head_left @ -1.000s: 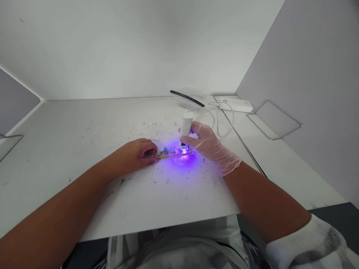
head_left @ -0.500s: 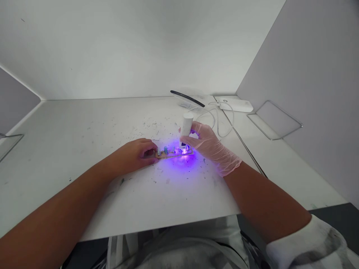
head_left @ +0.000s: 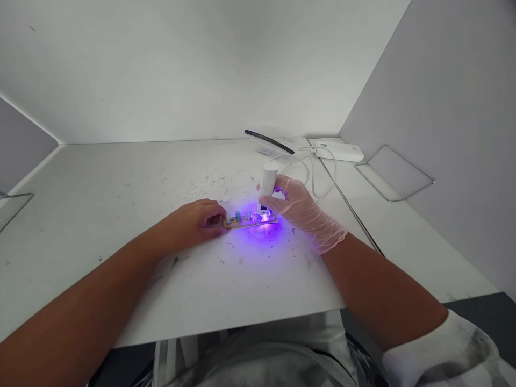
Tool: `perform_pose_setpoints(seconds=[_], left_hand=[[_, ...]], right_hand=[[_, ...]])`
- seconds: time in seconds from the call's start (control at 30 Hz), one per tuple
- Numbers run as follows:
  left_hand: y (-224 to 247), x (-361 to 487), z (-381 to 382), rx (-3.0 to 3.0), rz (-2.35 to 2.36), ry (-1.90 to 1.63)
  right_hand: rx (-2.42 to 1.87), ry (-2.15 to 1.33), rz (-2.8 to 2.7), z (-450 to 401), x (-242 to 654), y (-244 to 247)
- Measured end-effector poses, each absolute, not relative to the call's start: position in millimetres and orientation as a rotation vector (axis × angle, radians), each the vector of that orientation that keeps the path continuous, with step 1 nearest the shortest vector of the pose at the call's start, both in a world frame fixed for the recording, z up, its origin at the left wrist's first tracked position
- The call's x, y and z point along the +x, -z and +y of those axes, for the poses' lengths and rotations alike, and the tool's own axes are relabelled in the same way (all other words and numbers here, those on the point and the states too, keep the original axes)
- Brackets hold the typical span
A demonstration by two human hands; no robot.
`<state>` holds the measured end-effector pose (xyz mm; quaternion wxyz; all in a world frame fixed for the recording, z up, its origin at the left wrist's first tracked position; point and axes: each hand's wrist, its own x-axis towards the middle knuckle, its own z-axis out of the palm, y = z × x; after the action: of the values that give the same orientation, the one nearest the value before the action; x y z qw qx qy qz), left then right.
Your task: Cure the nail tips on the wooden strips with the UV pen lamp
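Observation:
My right hand (head_left: 296, 201), in a thin pinkish glove, grips a small white UV lamp (head_left: 267, 180) held upright. Violet light from its lower end falls on the right part of a narrow flat strip (head_left: 237, 224) lying on the white table (head_left: 209, 301). Several small bluish clear pieces (head_left: 238, 216) stand in a row along the strip. At the strip's left end, my bare left hand (head_left: 203, 223) pinches it between thumb and fingers. The lamp's tip is right over the strip; whether it touches is lost in the glare.
A dark-edged clear panel (head_left: 269, 142) stands behind the lamp. White cables (head_left: 334, 174) run to a white power strip (head_left: 338, 149) at the back right. Wire frames (head_left: 395, 172) stand at both sides. Small dark specks are scattered over the table, with walls behind and right.

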<state>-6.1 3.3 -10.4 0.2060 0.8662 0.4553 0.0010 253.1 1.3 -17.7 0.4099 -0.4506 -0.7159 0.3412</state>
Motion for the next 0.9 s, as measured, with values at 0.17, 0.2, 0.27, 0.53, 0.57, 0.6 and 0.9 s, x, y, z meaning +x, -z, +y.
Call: perform_pose_setpoints(seconds=[0.17, 0.2, 0.27, 0.53, 0.57, 0.6, 0.9], left_hand=[[11.8, -7.1, 3.9, 2.415, 1.268, -0.023], [12.0, -7.2, 3.9, 2.412, 1.266, -0.027], [12.1, -7.4, 3.9, 2.409, 1.265, -0.021], [11.7, -6.7, 4.1, 2.407, 1.284, 0.0], [11.9, -6.7, 4.2, 2.407, 1.283, -0.002], [12.1, -6.7, 4.2, 2.407, 1.28, -0.003], [10.5, -6.2, 3.2, 2.4, 1.279, -0.008]], right_hand=[[-1.138, -0.854, -1.8, 0.9, 252.7, 18.7], [-1.136, -0.854, -1.8, 0.9, 252.5, 18.9], [-1.136, -0.851, -1.797, 1.0, 252.3, 19.0], [-1.139, -0.85, -1.799, 1.9, 252.6, 19.2], [-1.138, -0.849, -1.797, 2.0, 252.7, 19.3], [-1.136, -0.847, -1.796, 2.0, 252.7, 19.4], [-1.12, -0.858, -1.802, 1.3, 252.6, 18.8]])
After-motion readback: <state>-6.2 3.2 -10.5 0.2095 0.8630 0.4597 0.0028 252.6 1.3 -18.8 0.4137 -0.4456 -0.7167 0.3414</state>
